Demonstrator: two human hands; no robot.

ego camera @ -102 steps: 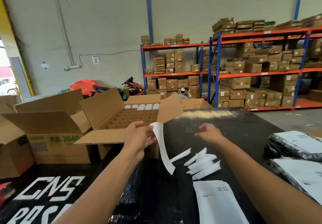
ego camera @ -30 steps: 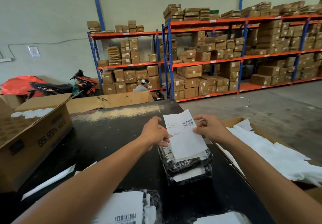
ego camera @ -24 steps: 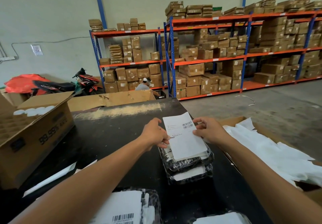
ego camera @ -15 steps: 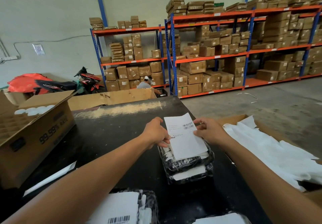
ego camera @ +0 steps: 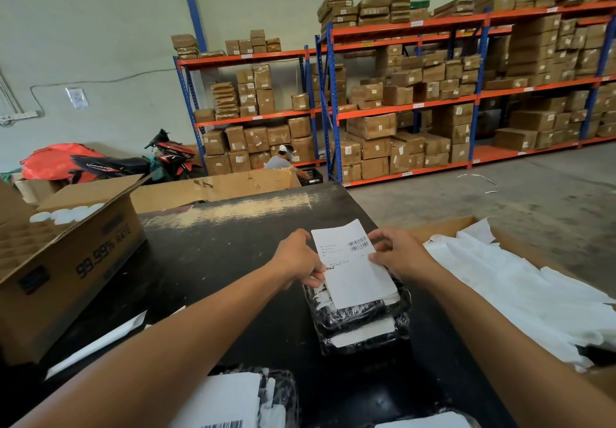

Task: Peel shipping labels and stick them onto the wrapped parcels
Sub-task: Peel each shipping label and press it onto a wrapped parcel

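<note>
A white shipping label (ego camera: 353, 264) with a barcode is held tilted over a stack of black wrapped parcels (ego camera: 361, 322) on the black table (ego camera: 216, 261). My left hand (ego camera: 298, 259) pinches the label's left edge and my right hand (ego camera: 396, 252) pinches its right edge. Another labelled parcel (ego camera: 240, 401) lies at the near edge, and a corner of a further one (ego camera: 430, 421) shows at the bottom.
An open cardboard box (ego camera: 66, 261) with a divider grid stands on the left. A box full of white backing sheets (ego camera: 520, 294) is on the right. White strips (ego camera: 100, 337) lie near left. Shelves of cartons (ego camera: 400, 94) and a seated person (ego camera: 283, 161) are beyond.
3.4 s ago my left hand held a peeled strip by the divider box; the view has since swung right. Over the last second both hands keep the label almost still above the parcels.
</note>
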